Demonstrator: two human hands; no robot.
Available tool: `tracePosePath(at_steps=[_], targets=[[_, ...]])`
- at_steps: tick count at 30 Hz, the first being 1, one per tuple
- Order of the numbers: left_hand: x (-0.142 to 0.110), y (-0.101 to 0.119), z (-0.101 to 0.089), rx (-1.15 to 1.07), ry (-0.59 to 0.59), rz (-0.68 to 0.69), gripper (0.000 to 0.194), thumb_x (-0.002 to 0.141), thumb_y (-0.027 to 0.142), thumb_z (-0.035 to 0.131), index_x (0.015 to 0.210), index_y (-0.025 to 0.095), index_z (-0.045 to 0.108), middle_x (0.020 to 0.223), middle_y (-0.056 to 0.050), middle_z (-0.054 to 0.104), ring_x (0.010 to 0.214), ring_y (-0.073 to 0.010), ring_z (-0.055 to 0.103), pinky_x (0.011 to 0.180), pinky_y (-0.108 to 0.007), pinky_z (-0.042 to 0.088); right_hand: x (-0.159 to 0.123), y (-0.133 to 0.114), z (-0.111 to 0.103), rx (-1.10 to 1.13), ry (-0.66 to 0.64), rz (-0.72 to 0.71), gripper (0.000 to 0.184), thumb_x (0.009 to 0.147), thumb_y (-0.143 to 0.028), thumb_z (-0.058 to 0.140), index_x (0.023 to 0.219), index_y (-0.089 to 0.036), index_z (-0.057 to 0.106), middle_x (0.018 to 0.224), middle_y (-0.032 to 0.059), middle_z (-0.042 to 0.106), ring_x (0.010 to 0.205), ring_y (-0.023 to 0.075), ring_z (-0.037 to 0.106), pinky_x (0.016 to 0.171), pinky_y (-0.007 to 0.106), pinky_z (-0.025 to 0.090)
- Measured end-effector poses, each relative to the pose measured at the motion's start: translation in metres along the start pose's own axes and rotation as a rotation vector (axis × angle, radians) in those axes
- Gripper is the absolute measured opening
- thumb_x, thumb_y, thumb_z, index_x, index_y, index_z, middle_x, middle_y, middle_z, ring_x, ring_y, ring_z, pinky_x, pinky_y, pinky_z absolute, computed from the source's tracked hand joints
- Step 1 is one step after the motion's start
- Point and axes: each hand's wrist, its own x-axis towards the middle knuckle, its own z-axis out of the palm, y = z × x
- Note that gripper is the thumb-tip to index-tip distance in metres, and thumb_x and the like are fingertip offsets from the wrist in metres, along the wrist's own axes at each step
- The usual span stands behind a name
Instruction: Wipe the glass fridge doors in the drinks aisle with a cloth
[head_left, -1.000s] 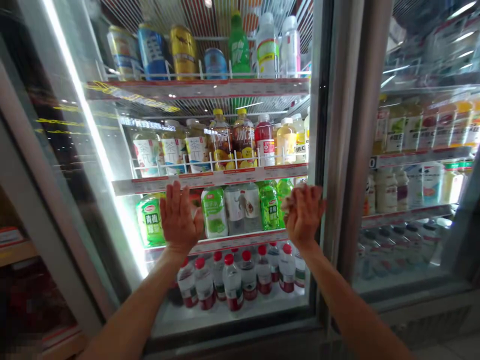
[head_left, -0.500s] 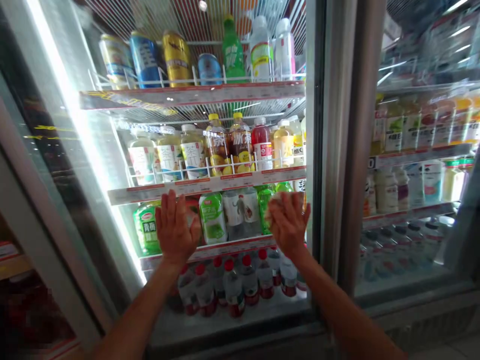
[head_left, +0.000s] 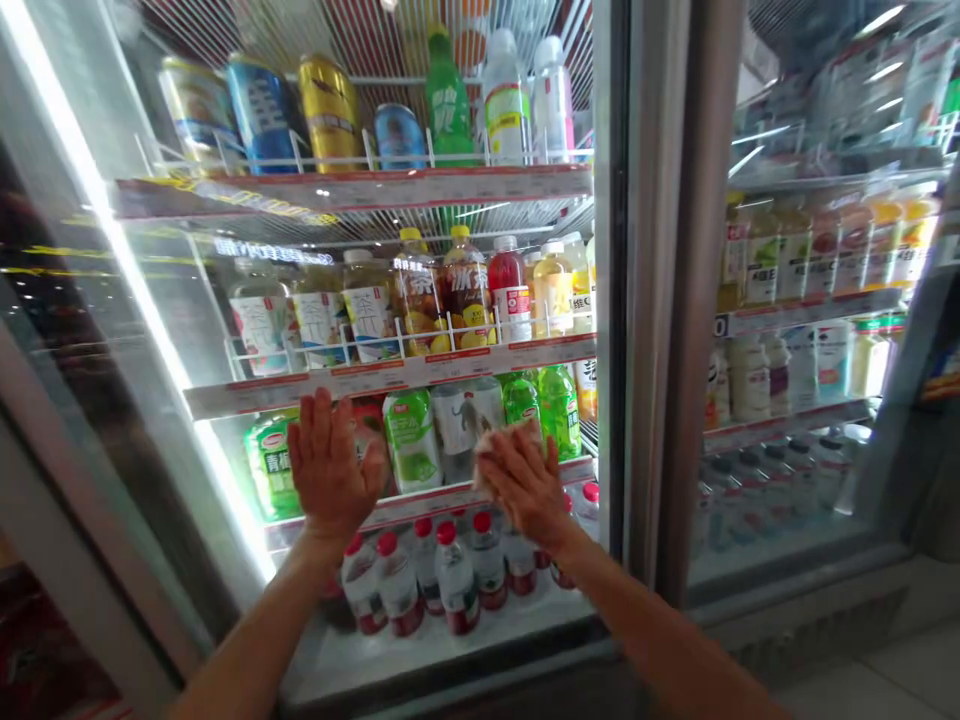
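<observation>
My left hand (head_left: 334,475) is raised with its palm flat against the glass door (head_left: 465,660) of a drinks fridge, fingers stretched out and nothing in them. To its right, my right hand (head_left: 531,490) presses a pale, crumpled cloth (head_left: 484,482) to the same glass; the fingers lie over the cloth and hide most of it. Behind the glass, at hand height, a shelf bears green bottles (head_left: 559,410) and a green-and-white bottle (head_left: 412,440). Below stand several clear bottles with red caps (head_left: 455,580).
Higher shelves hold bottled teas (head_left: 371,310) and cans (head_left: 330,115). A bright light strip (head_left: 135,270) runs down the left side. A metal door frame (head_left: 660,300) divides this door from a second fridge section (head_left: 810,400) at right.
My right hand has slid left across the glass with the cloth, uncovering green bottles. My left hand stays flat on the glass, while the whole view has shifted slightly.
</observation>
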Motion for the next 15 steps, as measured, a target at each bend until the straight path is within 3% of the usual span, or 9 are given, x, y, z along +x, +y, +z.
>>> tracePosePath(at_steps=[4, 7, 9, 12, 15], targets=[[0.000, -0.001, 0.001, 0.012, 0.025, 0.009, 0.066, 0.083, 0.029, 0.046, 0.142, 0.017, 0.018, 0.149, -0.011, 0.020, 0.138, -0.0267, 0.016, 0.111, -0.048, 0.016, -0.006, 0.066, -0.017, -0.154, 0.189, 0.308, 0.041, 0.086, -0.023, 0.042, 0.127, -0.023, 0.048, 0.142, 0.0115, 0.036, 0.135, 0.0275, 0.026, 0.106, 0.054, 0.026], [0.000, -0.001, 0.001, 0.004, 0.028, 0.008, 0.067, 0.083, 0.029, 0.047, 0.142, 0.018, 0.018, 0.149, -0.011, 0.020, 0.138, -0.0266, 0.016, 0.112, -0.048, 0.016, 0.005, 0.062, -0.012, -0.161, 0.263, 0.410, 0.046, 0.087, -0.021, 0.039, 0.133, -0.022, 0.042, 0.143, 0.0139, 0.033, 0.135, 0.0296, 0.024, 0.102, 0.057, 0.028], [0.000, -0.001, 0.001, -0.017, 0.016, 0.001, 0.067, 0.082, 0.029, 0.048, 0.142, 0.019, 0.018, 0.149, -0.010, 0.020, 0.138, -0.0263, 0.016, 0.112, -0.047, 0.015, 0.015, 0.034, -0.004, -0.112, 0.234, 0.360, 0.046, 0.086, -0.021, 0.041, 0.131, -0.023, 0.043, 0.143, 0.0121, 0.033, 0.136, 0.0295, 0.021, 0.104, 0.057, 0.026], [0.000, 0.000, 0.000, -0.041, 0.016, 0.000, 0.066, 0.084, 0.030, 0.046, 0.142, 0.019, 0.019, 0.149, -0.011, 0.020, 0.138, -0.0259, 0.015, 0.112, -0.047, 0.013, 0.031, -0.005, 0.006, -0.009, 0.061, 0.148, 0.045, 0.083, -0.023, 0.045, 0.128, -0.027, 0.047, 0.140, 0.0055, 0.040, 0.137, 0.0250, 0.020, 0.109, 0.051, 0.021], [-0.001, 0.000, 0.000, -0.015, 0.014, 0.000, 0.066, 0.084, 0.030, 0.045, 0.142, 0.019, 0.017, 0.149, -0.010, 0.019, 0.138, -0.0258, 0.014, 0.112, -0.047, 0.014, 0.042, 0.002, 0.003, 0.012, -0.027, -0.043, 0.043, 0.083, -0.027, 0.049, 0.125, -0.030, 0.049, 0.135, 0.0000, 0.047, 0.135, 0.0202, 0.025, 0.112, 0.046, 0.015]])
